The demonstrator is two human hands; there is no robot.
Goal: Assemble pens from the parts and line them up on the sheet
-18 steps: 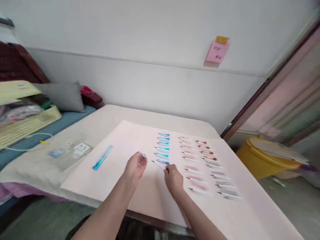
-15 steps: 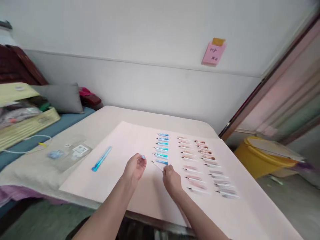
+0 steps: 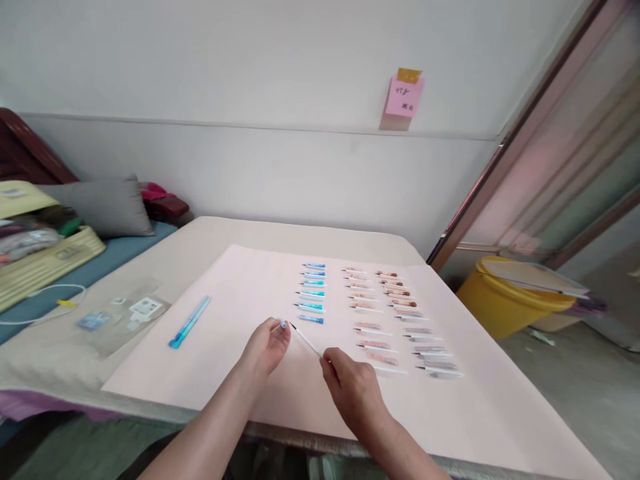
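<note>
My left hand (image 3: 268, 344) is closed around a small light-blue pen part (image 3: 283, 325), and only its rounded end shows past the fingers. In my right hand (image 3: 350, 383) is a slim white pen refill (image 3: 306, 341), gripped near its rear end. The refill's dark tip points up and left, close to the pen part but apart from it. Just beyond the hands lies a short blue pen barrel (image 3: 311, 319). Behind it runs a column of blue and turquoise pen barrels (image 3: 313, 293), with dark-tipped white refills beside them.
Columns of pinkish pen parts (image 3: 365, 305) and brown-ended ones (image 3: 397, 293) lie to the right on the white sheet (image 3: 240, 287). Long blue sticks (image 3: 190, 323) rest at left, near a clear plastic bag (image 3: 123, 320). A yellow bin (image 3: 515, 300) stands right of the table.
My right hand has drawn back toward me and shows more of the refill. My left hand stays close to the refill's tip. The whole view has shifted slightly.
</note>
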